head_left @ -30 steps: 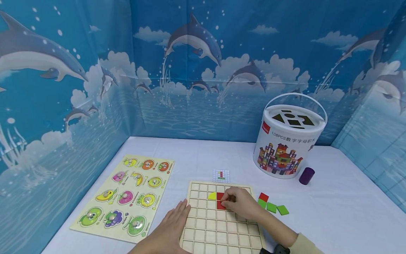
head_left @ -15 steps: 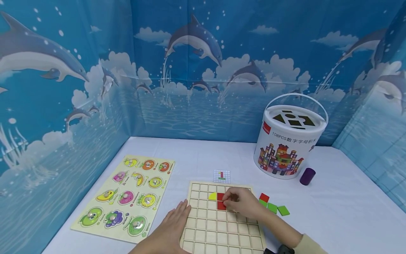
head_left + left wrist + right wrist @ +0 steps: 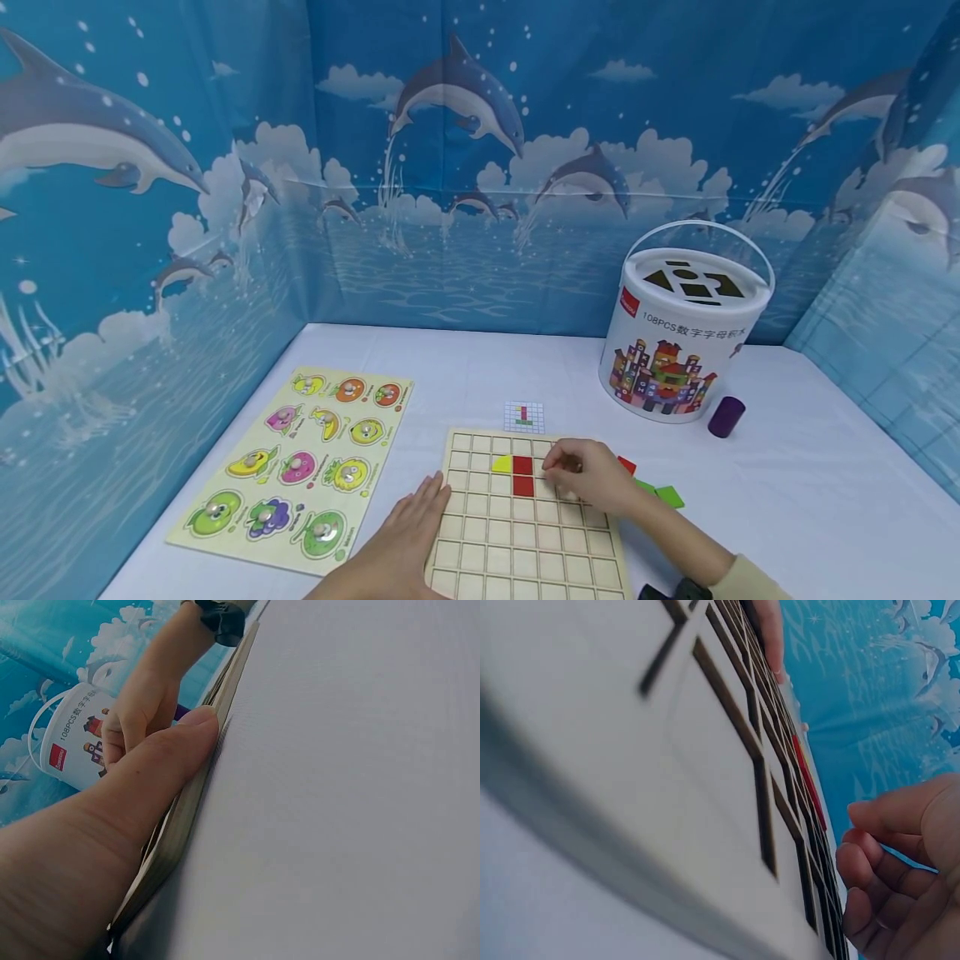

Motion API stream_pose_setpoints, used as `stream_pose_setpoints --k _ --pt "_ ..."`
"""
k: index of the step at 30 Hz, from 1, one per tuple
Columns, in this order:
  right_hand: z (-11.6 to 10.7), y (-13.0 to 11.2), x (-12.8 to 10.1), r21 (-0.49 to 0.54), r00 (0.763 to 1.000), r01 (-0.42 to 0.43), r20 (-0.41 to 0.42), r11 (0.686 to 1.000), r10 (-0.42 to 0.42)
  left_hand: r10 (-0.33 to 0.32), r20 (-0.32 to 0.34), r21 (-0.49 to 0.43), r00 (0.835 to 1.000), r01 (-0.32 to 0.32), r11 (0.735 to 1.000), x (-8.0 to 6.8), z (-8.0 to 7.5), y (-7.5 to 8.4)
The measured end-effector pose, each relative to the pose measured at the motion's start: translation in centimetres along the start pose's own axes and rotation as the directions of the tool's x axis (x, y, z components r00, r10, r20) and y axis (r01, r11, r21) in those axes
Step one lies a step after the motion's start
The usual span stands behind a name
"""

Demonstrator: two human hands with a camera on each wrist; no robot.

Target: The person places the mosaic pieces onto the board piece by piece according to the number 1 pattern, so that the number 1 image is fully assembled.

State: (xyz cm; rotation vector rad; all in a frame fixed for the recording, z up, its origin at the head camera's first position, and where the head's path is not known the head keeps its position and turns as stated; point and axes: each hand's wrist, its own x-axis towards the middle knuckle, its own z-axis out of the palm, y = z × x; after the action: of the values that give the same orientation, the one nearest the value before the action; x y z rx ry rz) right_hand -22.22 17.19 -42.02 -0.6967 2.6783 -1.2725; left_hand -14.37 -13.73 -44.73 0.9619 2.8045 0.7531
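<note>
**Grid board: three tiles in, loose ones waiting**

Taking the grid board [image 3: 525, 517] as the landmark, lying flat on the white table [image 3: 787, 500] w/ its long axis running away from the person toward the backdrop. The left hand [image 3: 401, 542] is lying spread and flat at the board's near-left edge, thumb pressing against the rim, steadying it. The right hand [image 3: 592, 479] is hovering over the board's upper right part, fingers curled in loosely; can't tell from the head view or the blurred wrist view whether it's pinching anything.

Progress, as I'm judging it: prob. early-to-mid. Two red tiles [image 3: 522, 476] are sitting in one column near the board's far edge, stacked one behind the other, so the red bar is pointing along the board's long axis. A yellow tile [image 3: 501, 464] is sitting just left of the far red one, touching it. Most cells are looking bare. Just beyond the board's far edge, a small pattern card [image 3: 523, 416] is showing a red column w/ something green at its foot, so I'm guessing more red and the green are left.

Off the board's right edge, partly behind the right hand, a loose red tile [image 3: 627, 464] and green tiles [image 3: 667, 497] are lying on the table.
</note>
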Motion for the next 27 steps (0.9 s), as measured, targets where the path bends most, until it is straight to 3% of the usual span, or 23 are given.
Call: stream_pose_setpoints --k 10,14,27 --pt "-1.4 0.3 -0.7 -0.015 0.997 -0.075 -0.028 0.997 0.074 -0.014 0.014 -0.041 1.0 0.014 0.999 0.1 0.0 0.1" --pt "-1.9 0.6 -0.9 -0.021 0.994 -0.105 -0.038 0.994 0.104 -0.01 0.006 -0.013 1.0 0.01 1.0 0.0 0.0 0.1" --pt "-4.0 1.8 -1.7 -0.03 0.989 -0.124 -0.085 0.992 0.121 -0.016 0.005 -0.002 1.0 0.016 1.0 0.0 0.0 0.1"
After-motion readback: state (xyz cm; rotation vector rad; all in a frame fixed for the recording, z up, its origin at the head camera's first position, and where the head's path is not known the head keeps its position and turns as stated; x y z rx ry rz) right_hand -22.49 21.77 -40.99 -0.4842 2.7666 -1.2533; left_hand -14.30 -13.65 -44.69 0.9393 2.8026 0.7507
